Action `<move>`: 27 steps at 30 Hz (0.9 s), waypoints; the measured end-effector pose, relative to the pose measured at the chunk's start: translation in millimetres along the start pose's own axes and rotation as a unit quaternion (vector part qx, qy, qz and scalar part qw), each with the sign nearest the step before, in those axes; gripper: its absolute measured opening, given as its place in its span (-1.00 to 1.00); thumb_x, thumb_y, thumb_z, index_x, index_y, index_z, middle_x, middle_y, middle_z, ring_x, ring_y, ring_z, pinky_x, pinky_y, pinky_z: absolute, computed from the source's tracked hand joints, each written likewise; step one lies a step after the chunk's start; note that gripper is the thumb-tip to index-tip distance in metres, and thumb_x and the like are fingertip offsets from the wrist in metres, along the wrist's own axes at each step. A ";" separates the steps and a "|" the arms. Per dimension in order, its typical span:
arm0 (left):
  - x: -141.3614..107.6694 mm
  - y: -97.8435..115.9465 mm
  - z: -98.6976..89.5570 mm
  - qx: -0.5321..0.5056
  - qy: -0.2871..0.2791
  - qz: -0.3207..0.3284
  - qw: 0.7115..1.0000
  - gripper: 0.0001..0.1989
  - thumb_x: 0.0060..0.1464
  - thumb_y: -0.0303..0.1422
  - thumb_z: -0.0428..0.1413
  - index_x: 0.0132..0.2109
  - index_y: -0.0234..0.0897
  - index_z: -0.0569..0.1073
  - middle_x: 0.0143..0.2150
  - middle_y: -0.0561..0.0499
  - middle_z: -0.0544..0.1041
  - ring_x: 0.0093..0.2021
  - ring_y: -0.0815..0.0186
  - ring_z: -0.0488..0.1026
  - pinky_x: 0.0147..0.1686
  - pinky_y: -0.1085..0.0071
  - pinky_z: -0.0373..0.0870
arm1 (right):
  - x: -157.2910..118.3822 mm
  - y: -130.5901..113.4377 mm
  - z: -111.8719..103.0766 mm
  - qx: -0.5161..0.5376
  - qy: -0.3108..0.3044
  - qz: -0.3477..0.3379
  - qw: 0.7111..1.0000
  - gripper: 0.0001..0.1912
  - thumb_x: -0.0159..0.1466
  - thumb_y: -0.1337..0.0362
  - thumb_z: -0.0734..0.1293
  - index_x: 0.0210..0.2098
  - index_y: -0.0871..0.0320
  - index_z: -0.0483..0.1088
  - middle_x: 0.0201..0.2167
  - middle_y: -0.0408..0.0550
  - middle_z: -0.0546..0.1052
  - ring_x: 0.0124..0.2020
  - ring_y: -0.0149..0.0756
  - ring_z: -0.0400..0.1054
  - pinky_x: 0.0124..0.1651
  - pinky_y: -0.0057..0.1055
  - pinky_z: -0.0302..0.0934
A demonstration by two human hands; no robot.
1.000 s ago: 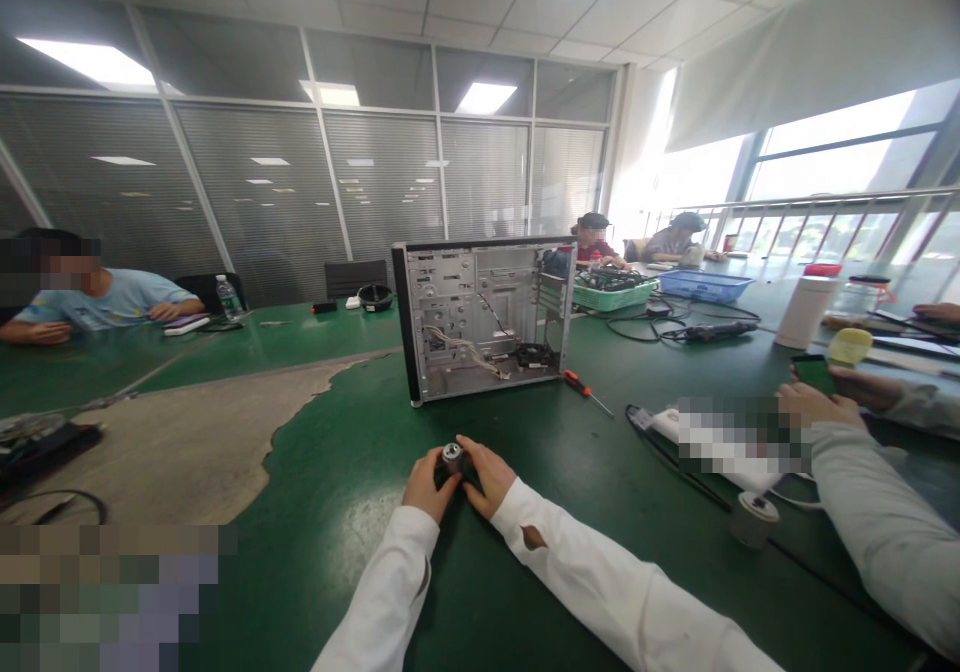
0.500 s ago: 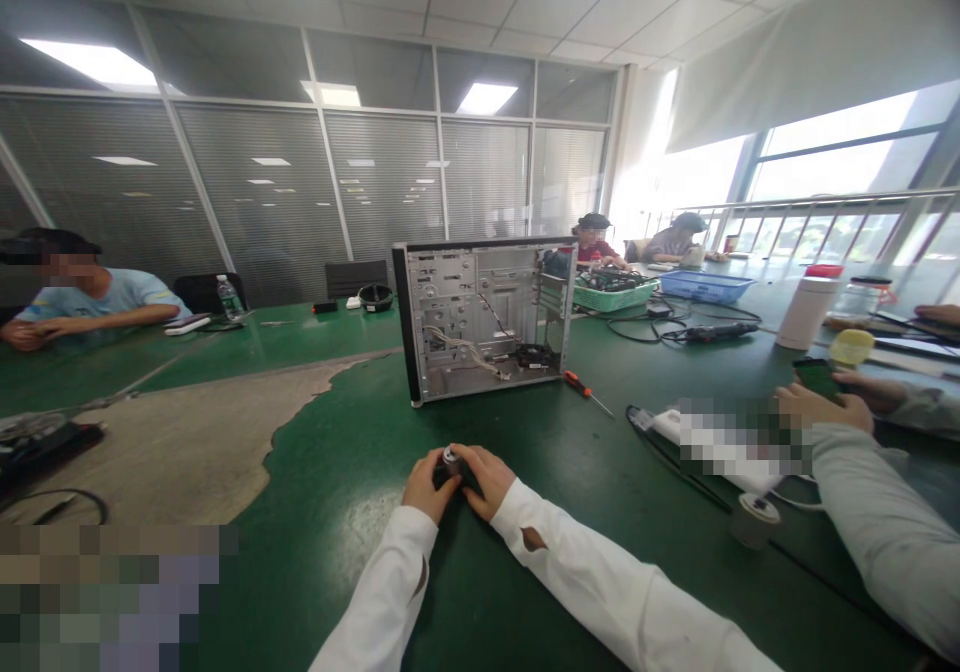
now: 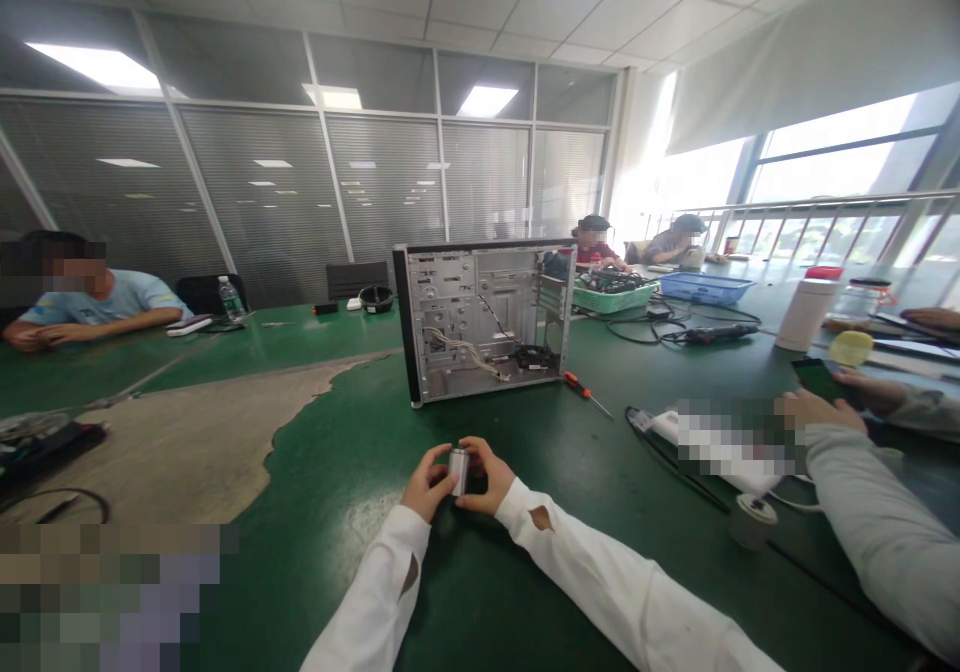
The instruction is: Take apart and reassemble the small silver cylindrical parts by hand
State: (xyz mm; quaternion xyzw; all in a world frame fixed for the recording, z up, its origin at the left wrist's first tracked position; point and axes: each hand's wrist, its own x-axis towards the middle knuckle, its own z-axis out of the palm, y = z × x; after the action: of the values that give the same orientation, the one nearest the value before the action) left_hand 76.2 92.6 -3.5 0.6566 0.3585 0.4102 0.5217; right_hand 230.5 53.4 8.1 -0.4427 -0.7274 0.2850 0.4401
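Observation:
Between my two hands, low over the table, I hold a small silver metal cylinder point(image 3: 459, 473) upright. My left hand point(image 3: 427, 484) is closed on its left side, with the thumb against its front. From the other side my right hand point(image 3: 489, 479) pinches it, index finger near the top and thumb near the bottom. The exact kind of the cylinder cannot be made out. Beyond my hands stands an open computer case point(image 3: 491, 322), its bare inside with cables and a black fan facing me. An orange-handled screwdriver point(image 3: 577, 385) lies at the case's right foot.
A power strip point(image 3: 667, 424) with a black cable and a small grey cylinder point(image 3: 754, 522) sit to my right, beside a co-worker's arm point(image 3: 870, 512). Farther back are a green basket point(image 3: 619, 299) and a blue basket point(image 3: 705, 287). Worn table surface point(image 3: 202, 432) shows at left.
My fingers have shifted around the cylinder. It has turned so that its silver side now shows, where before mostly its round end and a dark part were visible.

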 end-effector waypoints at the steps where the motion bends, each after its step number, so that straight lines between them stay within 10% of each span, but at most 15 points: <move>1: -0.6 1.6 -0.5 -0.021 -0.003 -0.014 1.000 -0.38 -0.27 -0.17 0.11 -0.04 -0.32 0.17 -0.42 -0.02 0.46 -0.36 0.25 0.42 -0.34 0.35 0.29 | 0.0 0.5 0.0 0.013 -0.005 0.005 1.000 -0.20 -0.21 0.32 0.40 -0.03 0.06 -0.06 -0.16 -0.06 0.26 -0.24 -0.32 0.26 -0.24 -0.34 0.19; 11: -4.1 12.2 1.1 -0.182 -0.033 -0.085 0.979 -0.45 -0.39 -0.10 0.15 -0.22 -0.34 0.29 -0.51 -0.04 0.48 -0.45 0.21 0.43 -0.37 0.31 0.27 | 1.2 5.6 5.3 0.102 -0.016 -0.004 0.995 -0.20 -0.24 0.34 0.41 -0.08 0.06 -0.06 -0.17 -0.06 0.27 -0.26 -0.35 0.26 -0.32 -0.41 0.17; 27: -4.7 21.8 8.7 -0.010 0.028 -0.042 0.999 -0.60 -0.27 -0.09 0.09 -0.38 -0.36 0.42 -0.49 0.02 0.44 -0.43 0.32 0.36 -0.43 0.47 0.24 | -3.1 -4.7 2.5 0.026 0.037 0.013 0.999 -0.28 -0.27 0.30 0.42 -0.15 0.09 0.05 -0.23 -0.10 0.31 -0.23 -0.30 0.25 -0.38 -0.43 0.21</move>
State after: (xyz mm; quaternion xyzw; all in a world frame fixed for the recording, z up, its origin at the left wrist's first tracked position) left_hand 83.1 80.7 16.1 0.6240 0.3962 0.4100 0.5344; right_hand 227.1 48.5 9.6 -0.4513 -0.6970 0.2926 0.4743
